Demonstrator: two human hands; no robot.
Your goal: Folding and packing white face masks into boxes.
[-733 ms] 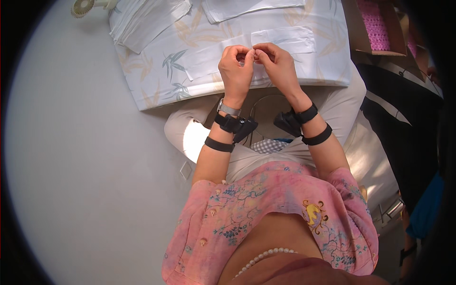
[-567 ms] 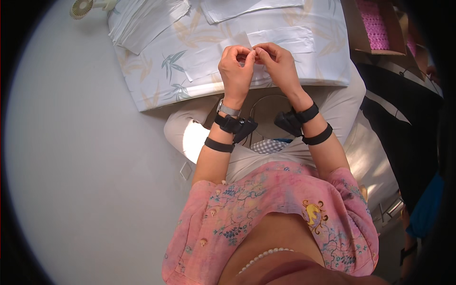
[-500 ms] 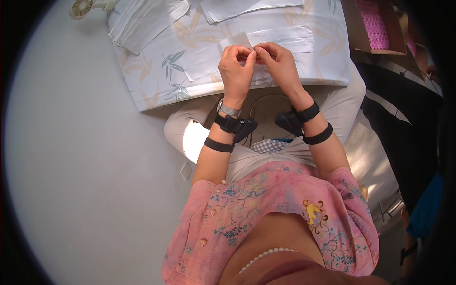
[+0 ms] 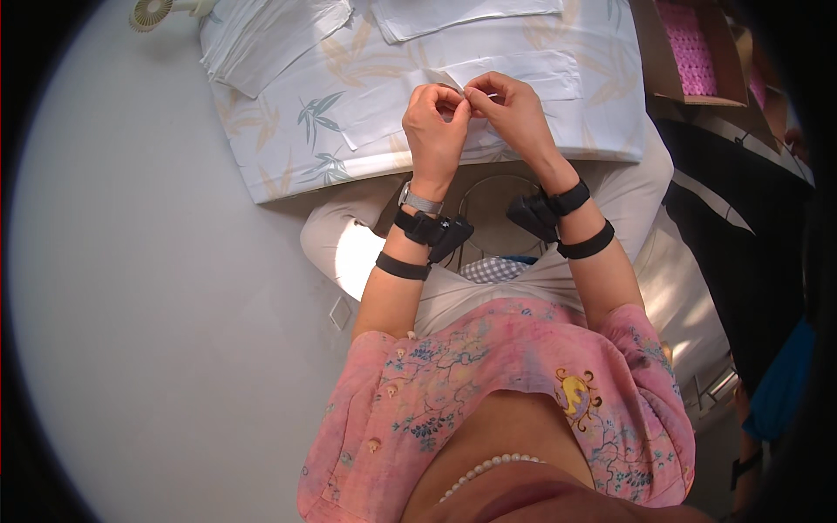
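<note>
Close together over the near part of the table, both hands pinch at one spot. My left hand [image 4: 434, 131] has thumb and fingertips closed on a thin white sheet [image 4: 443, 78], part of which sticks up behind its fingers. My right hand [image 4: 520, 118] pinches the same sheet, its thumb and forefinger meeting the left fingertips. The fingers hide most of the sheet, and whether it is paper or film I cannot tell. Beneath and beyond the hands lie flat white sheets [image 4: 551, 74] on the leaf-patterned tablecloth [image 4: 253, 144].
A loose stack of white sheets [image 4: 279, 44] lies at the table's far left, more sheets [image 4: 462, 16] at the far middle. A small fan [image 4: 150, 12] is at upper left. On the right are an open cardboard box [image 4: 728, 83] holding pink bumpy material [image 4: 689, 52] and another person's dark-clothed leg [image 4: 715, 166].
My right hand has shifted slightly away from me and turned a little. The raised part of the sheet behind my left fingers has tipped lower. My left hand has barely moved.
</note>
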